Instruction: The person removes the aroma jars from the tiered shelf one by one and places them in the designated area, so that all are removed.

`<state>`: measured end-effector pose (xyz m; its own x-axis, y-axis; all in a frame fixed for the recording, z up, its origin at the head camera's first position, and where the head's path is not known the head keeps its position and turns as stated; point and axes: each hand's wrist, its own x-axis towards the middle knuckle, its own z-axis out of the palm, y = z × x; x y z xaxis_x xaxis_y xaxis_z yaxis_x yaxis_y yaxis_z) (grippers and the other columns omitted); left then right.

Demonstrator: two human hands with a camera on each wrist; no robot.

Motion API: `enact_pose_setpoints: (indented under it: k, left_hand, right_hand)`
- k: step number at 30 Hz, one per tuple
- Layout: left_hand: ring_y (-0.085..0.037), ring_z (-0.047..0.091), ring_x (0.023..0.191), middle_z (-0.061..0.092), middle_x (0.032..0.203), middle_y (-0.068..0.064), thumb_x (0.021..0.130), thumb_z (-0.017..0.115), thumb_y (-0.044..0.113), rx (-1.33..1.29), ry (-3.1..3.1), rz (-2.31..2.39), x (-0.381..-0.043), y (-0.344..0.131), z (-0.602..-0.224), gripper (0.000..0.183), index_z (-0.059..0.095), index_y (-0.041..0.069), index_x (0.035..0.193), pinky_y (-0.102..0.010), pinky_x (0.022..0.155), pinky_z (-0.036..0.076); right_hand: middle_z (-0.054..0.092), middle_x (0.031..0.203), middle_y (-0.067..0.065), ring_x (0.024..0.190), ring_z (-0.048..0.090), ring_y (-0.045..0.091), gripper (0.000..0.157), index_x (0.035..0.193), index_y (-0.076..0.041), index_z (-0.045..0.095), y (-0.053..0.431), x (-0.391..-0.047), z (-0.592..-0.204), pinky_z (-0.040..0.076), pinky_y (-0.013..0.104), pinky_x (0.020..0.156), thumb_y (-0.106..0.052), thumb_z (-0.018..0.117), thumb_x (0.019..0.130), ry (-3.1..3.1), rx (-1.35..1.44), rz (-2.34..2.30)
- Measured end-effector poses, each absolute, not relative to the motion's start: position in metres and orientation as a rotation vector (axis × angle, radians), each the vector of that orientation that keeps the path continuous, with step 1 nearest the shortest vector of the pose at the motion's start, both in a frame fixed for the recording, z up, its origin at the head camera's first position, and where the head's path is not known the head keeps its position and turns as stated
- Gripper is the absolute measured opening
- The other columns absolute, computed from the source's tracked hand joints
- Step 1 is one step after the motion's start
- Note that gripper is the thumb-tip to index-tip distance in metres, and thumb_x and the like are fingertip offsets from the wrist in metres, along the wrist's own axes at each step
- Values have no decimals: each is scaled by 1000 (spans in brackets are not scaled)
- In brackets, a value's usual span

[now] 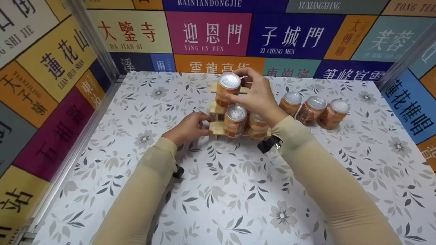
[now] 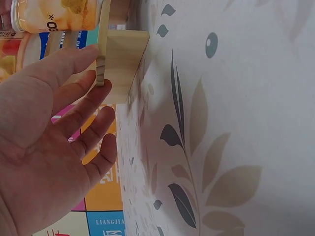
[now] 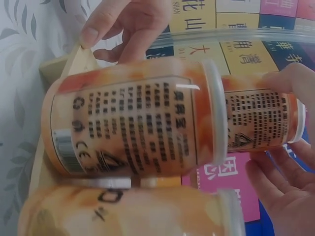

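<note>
While right hand (image 1: 258,92) holds can (image 1: 227,90) | left hand (image 1: 189,128) spread | 3 tabletop cans (image 1: 310,113): head only

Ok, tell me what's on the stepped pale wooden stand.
Two silver-lidded orange cylindrical cans sit on its front step. The right hand holds a third can; whether it touches the stand is unclear. Hand and cans cover parts of the higher steps.

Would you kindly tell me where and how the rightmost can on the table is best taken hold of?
Probably round the middle of its body, coming from the person's right: the rightmost can stands upright, its rounded wall unobstructed on that side, while the neighbouring can crowds its left. The right hand is nearer, but would first need to release the held can.
</note>
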<state>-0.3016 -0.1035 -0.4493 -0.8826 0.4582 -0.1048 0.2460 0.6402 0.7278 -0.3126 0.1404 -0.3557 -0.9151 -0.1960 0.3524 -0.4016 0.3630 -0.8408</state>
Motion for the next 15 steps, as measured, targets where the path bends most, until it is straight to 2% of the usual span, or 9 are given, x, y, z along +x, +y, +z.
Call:
enact_pose_setpoints:
  k: [5,11,15]
  left_hand:
    - [-31,59,107,64,124,-6,89,79,14,565,2579,1107,-301,-104,-450,52,66,14,139,-34,83,47]
    - [-30,59,109,64,126,-7,89,79,15,567,2584,1089,-300,-103,-449,52,66,13,139,-36,86,48]
    - [-30,59,108,64,124,-6,89,79,14,549,2581,1098,-300,-103,-450,52,66,14,139,-36,85,48]
  right_hand:
    - [66,125,8,113,64,18,64,128,-5,62,152,-312,-350,53,27,102,-11,94,73,-2347,521,1572]
    - [66,123,6,113,63,15,64,128,-6,62,172,-308,-344,51,25,104,-11,94,73,-2305,444,1540]
    - [65,125,10,113,65,18,64,129,-1,61,184,-300,-339,51,29,106,-6,92,74,-2256,401,1538]
